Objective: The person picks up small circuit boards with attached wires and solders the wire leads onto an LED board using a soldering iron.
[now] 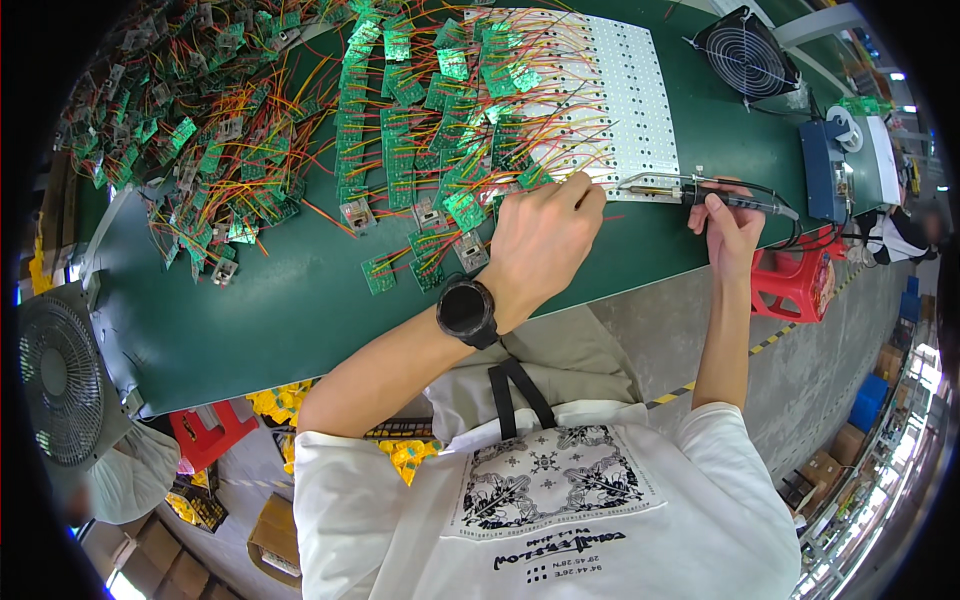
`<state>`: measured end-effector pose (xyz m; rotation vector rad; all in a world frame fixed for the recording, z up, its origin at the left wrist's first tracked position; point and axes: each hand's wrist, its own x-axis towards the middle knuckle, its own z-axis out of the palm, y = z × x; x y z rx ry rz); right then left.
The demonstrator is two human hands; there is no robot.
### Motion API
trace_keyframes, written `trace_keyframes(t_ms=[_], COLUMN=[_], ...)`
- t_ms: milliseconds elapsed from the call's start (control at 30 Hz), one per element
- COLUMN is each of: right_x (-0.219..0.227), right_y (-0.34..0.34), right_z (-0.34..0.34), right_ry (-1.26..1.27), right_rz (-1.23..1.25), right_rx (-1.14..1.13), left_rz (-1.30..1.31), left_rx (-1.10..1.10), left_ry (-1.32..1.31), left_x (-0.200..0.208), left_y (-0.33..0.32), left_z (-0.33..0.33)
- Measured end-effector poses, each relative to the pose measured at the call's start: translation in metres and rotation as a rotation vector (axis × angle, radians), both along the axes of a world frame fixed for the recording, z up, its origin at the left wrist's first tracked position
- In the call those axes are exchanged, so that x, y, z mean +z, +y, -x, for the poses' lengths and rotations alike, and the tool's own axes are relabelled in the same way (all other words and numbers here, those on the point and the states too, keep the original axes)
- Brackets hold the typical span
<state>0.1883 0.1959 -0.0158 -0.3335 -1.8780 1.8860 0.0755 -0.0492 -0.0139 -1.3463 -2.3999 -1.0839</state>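
Observation:
My right hand grips the black handle of a soldering iron, whose metal tip and thin curved tube point left over the near edge of a white perforated board. Beside that tip, my left hand is closed in a pinch at the board's near edge; what its fingers hold is hidden. Small green circuit boards with red and yellow wires lie in rows to the left, the wires of the nearest row reaching across the white board. A black watch is on my left wrist.
A large tangled pile of wired circuit boards covers the table's far left. At the right stand a black fan, a blue box and a white spool. A grey fan is at left, a red stool beyond the table edge.

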Motion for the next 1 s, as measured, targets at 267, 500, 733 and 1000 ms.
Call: trace_keyframes(t_ms=[267,500,733,1000], right_x=[-0.002,0.001,0.001,0.011], right_y=[0.003,-0.001,0.002,0.011], right_z=[-0.002,0.001,0.000,0.007], right_ry=[-0.020,-0.024,0.053,-0.086], right_rz=[0.002,0.003,0.119,0.266], right_rx=[0.002,0.002,-0.121,-0.106], left_rz=[0.013,0.011,0.023,-0.112], left_rx=[-0.006,-0.001,-0.002,-0.144], left_ry=[-0.011,-0.003,0.015,-0.099], left_x=[0.000,-0.001,-0.001,0.013], left_y=[0.000,0.000,0.000,0.002], left_z=[0.000,0.000,0.000,0.000])
